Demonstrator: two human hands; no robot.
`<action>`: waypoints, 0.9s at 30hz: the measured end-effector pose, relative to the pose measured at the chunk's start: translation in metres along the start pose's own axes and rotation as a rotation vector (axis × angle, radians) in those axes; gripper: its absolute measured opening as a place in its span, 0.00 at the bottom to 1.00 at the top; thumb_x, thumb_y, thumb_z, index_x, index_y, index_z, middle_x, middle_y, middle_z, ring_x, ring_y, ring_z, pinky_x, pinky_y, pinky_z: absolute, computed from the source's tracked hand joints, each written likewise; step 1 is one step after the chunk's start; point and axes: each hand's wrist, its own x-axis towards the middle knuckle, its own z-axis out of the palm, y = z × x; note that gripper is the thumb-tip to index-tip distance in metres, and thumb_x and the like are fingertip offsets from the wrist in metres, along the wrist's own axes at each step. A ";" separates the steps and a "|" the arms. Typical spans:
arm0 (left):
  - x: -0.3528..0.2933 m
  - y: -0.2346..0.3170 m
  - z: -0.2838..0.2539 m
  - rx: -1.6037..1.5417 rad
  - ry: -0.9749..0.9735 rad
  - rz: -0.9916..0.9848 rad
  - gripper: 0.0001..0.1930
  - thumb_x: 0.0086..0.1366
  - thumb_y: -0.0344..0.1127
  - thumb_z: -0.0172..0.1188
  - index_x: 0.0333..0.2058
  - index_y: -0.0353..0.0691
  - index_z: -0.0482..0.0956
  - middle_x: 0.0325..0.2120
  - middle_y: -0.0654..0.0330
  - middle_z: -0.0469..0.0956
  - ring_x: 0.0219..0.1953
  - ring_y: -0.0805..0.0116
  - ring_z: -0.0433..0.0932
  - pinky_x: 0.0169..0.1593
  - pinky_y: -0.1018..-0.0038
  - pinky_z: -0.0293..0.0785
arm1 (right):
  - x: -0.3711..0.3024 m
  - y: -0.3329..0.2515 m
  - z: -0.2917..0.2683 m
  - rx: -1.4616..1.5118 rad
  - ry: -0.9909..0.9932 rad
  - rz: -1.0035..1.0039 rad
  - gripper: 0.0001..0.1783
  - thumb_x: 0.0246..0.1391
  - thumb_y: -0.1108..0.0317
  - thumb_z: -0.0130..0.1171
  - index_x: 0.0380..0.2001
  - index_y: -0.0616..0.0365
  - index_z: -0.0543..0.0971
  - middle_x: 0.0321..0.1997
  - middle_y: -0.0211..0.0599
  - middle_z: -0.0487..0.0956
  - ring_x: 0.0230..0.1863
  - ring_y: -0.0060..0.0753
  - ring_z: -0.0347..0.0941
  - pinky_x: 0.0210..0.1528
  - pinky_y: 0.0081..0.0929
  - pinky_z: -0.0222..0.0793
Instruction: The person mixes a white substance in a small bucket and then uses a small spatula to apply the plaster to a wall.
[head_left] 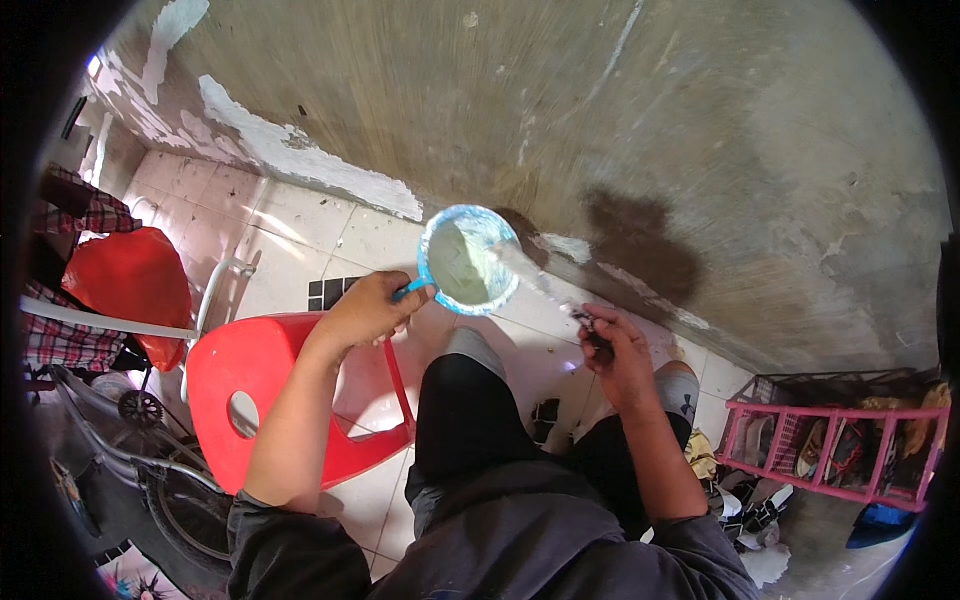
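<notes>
A blue plastic dipper [425, 262], its rim smeared white, is held by its short handle in my left hand [362, 312], whose fingers are closed. Pale grey-green paste [458, 265] lies inside it. My right hand [622, 352] is closed round the dark handle of a slim tool coated in whitish paste [545, 283]. The tool's far end reaches over the dipper's right rim. Under the coating I cannot make out whether it is a brush or a scraper.
A bare plaster wall [480, 110] with peeling white patches and a damp stain [645, 245] rises ahead. To the left are a red plastic stool [275, 345], a red bag [130, 285] and a bicycle [150, 450]. A pink rack [830, 440] stands right, on the tiled floor.
</notes>
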 end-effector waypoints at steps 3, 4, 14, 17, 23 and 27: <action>-0.002 0.007 -0.002 -0.008 0.099 -0.048 0.24 0.65 0.55 0.60 0.32 0.34 0.77 0.14 0.63 0.71 0.13 0.77 0.67 0.17 0.76 0.63 | 0.006 0.000 -0.025 -0.075 0.114 -0.134 0.12 0.59 0.71 0.59 0.46 0.58 0.78 0.33 0.32 0.79 0.27 0.18 0.70 0.23 0.17 0.60; -0.002 0.006 -0.001 -0.028 0.124 -0.042 0.24 0.66 0.54 0.60 0.32 0.34 0.76 0.14 0.63 0.71 0.13 0.77 0.67 0.17 0.76 0.63 | 0.009 0.001 -0.036 -0.145 0.115 -0.155 0.12 0.59 0.70 0.59 0.46 0.58 0.78 0.33 0.32 0.78 0.27 0.17 0.70 0.23 0.16 0.60; 0.009 0.002 -0.001 -0.170 0.215 -0.015 0.24 0.68 0.54 0.56 0.24 0.38 0.71 0.13 0.65 0.68 0.11 0.78 0.63 0.16 0.78 0.59 | 0.093 0.066 -0.089 -0.415 0.302 -0.098 0.13 0.56 0.64 0.64 0.39 0.61 0.79 0.28 0.33 0.80 0.23 0.18 0.70 0.20 0.16 0.61; 0.009 0.004 0.000 -0.183 0.198 -0.022 0.24 0.68 0.54 0.56 0.24 0.38 0.71 0.13 0.65 0.68 0.11 0.78 0.63 0.16 0.79 0.58 | 0.121 0.079 -0.094 -0.510 0.329 -0.101 0.14 0.56 0.61 0.64 0.37 0.61 0.79 0.27 0.34 0.81 0.22 0.18 0.71 0.20 0.18 0.63; 0.007 0.006 0.002 -0.191 0.193 -0.007 0.23 0.69 0.53 0.56 0.25 0.38 0.71 0.14 0.65 0.68 0.11 0.78 0.63 0.16 0.79 0.58 | 0.157 0.074 -0.102 -0.615 0.301 -0.079 0.14 0.55 0.59 0.62 0.34 0.61 0.79 0.26 0.34 0.81 0.22 0.19 0.72 0.20 0.20 0.66; 0.010 0.008 0.004 -0.185 0.187 0.006 0.23 0.69 0.53 0.56 0.25 0.37 0.71 0.14 0.64 0.68 0.10 0.78 0.63 0.15 0.79 0.57 | 0.176 0.067 -0.114 -0.647 0.349 -0.088 0.14 0.55 0.59 0.63 0.32 0.61 0.79 0.26 0.35 0.82 0.21 0.19 0.73 0.20 0.20 0.66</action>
